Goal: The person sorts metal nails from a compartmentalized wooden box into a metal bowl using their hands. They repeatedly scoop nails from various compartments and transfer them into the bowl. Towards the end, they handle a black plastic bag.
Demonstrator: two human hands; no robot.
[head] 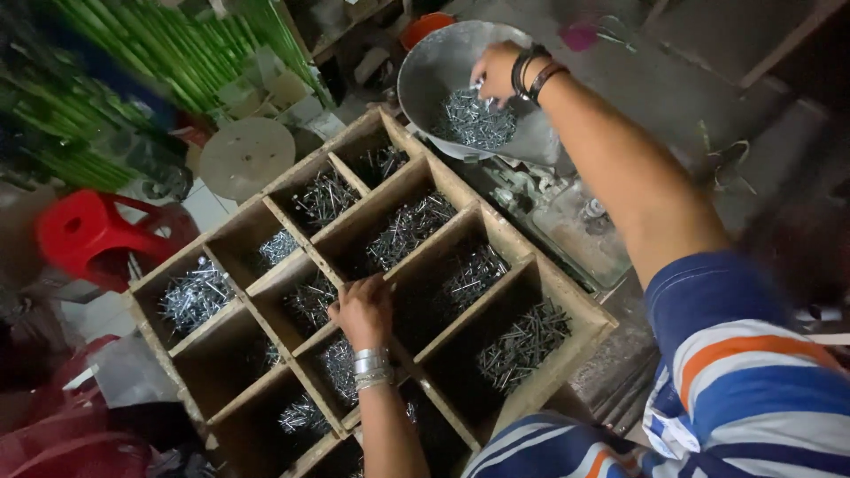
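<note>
A wooden box [496,232] split into several compartments holds heaps of silver nails. My left hand [361,310] rests on a wooden divider near the middle of the box, fingers curled down over it; a silver bangle sits on that wrist. My right hand [496,73] reaches far up into a grey metal bowl [429,66] and pinches some nails [476,119] from the pile inside. Dark bands circle the right wrist. My striped sleeve [735,372] fills the lower right.
A red plastic stool [84,232] stands at the left, more red plastic at the lower left. Green rods [159,44] lean at the top left. A round wooden disc [246,158] lies beyond the box. Metal clutter sits right of the box.
</note>
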